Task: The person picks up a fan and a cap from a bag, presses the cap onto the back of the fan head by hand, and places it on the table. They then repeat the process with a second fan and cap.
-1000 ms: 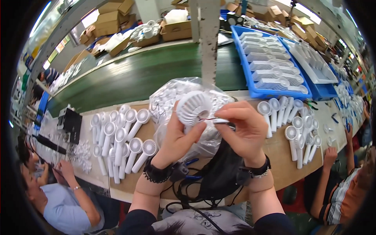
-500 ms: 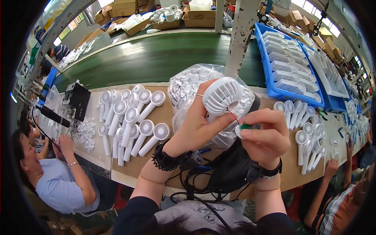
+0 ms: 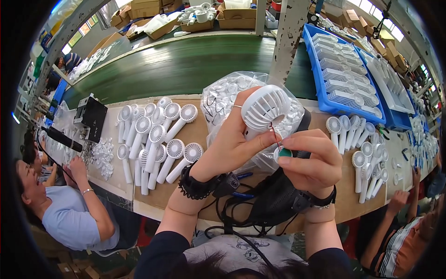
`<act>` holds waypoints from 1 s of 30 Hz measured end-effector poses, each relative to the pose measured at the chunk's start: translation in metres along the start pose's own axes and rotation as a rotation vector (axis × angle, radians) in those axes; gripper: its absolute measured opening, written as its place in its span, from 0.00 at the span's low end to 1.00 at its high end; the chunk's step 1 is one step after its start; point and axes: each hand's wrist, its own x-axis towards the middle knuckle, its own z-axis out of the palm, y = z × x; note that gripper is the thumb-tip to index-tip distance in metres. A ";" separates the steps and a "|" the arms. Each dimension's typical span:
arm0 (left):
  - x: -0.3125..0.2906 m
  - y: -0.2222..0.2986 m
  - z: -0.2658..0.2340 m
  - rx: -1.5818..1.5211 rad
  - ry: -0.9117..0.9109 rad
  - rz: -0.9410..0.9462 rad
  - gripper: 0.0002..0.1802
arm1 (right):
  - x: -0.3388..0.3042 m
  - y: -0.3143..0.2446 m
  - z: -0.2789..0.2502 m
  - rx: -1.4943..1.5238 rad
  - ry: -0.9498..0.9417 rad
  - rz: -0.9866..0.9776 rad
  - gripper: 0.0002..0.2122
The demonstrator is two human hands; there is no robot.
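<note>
My left hand is closed around a white handheld fan, its slatted round head tilted up. Thin dark red wires run out of an opening in the fan head. They lead down to a small round white cap with a green disc, pinched between the thumb and fingers of my right hand. The two hands are close together, with the wires spanning the short gap. Behind them lies a clear plastic bag of small white round parts. What the fan's handle looks like inside my left hand is hidden.
Several white fans lie left, and more fans right. A blue crate of white shells stands behind on the right. A green conveyor belt crosses beyond a metal post. Co-workers sit at both sides; black cables lie near me.
My right hand has turned the small cap, so more of its green face shows. The fan has shifted slightly, and my left hand still holds it.
</note>
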 end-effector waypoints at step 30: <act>0.006 0.002 -0.003 0.387 0.005 0.090 0.35 | 0.000 0.017 -0.001 0.024 0.049 0.221 0.13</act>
